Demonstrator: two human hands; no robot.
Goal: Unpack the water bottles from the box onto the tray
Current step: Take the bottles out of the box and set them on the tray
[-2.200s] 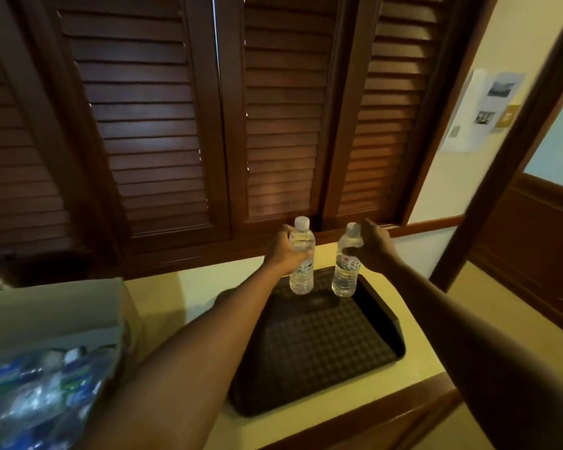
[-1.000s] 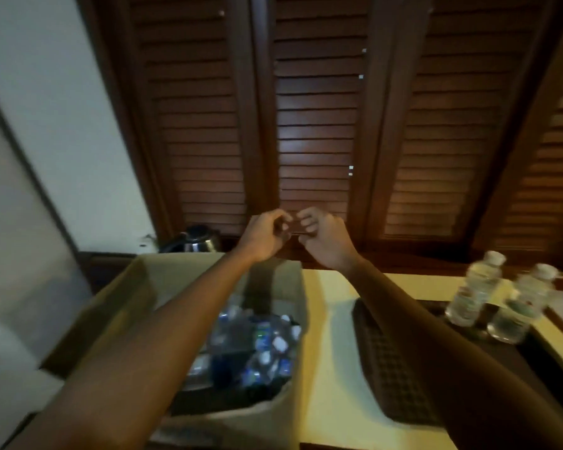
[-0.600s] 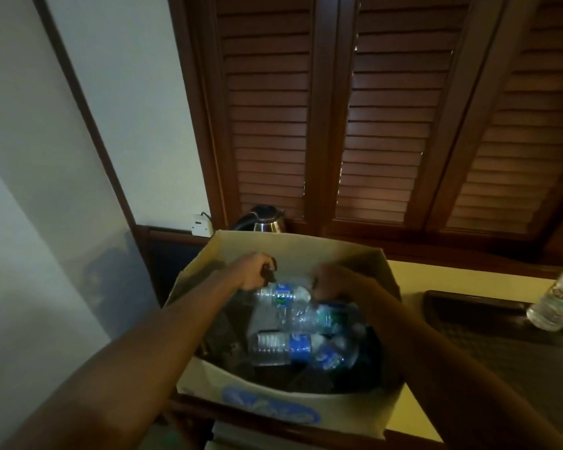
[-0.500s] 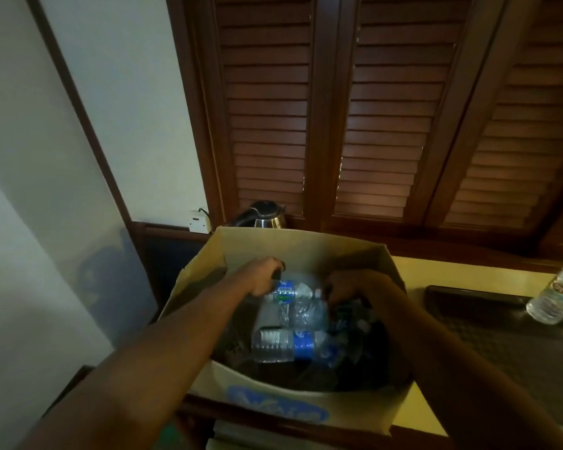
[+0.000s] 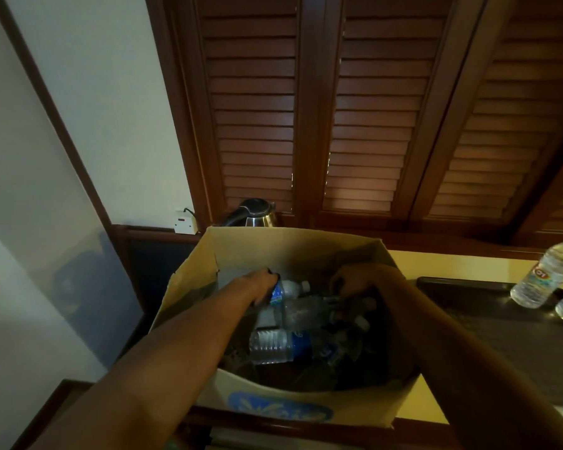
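- The open brown cardboard box (image 5: 283,254), centre frame, holds clear plastic water bottles lying jumbled.
- The dark ridged plastic tray (image 5: 507,339), right, carries two upright bottles cut off by the edge.
- My left hand (image 5: 260,285) grips a blue-labelled bottle (image 5: 285,292); tangled neighbours could make it slip.
- My right hand (image 5: 355,280) digs in shadow; I cannot tell its grip.

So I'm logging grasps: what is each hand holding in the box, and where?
The left hand has its grip around a water bottle at its blue label. The right hand's hold cannot be told.
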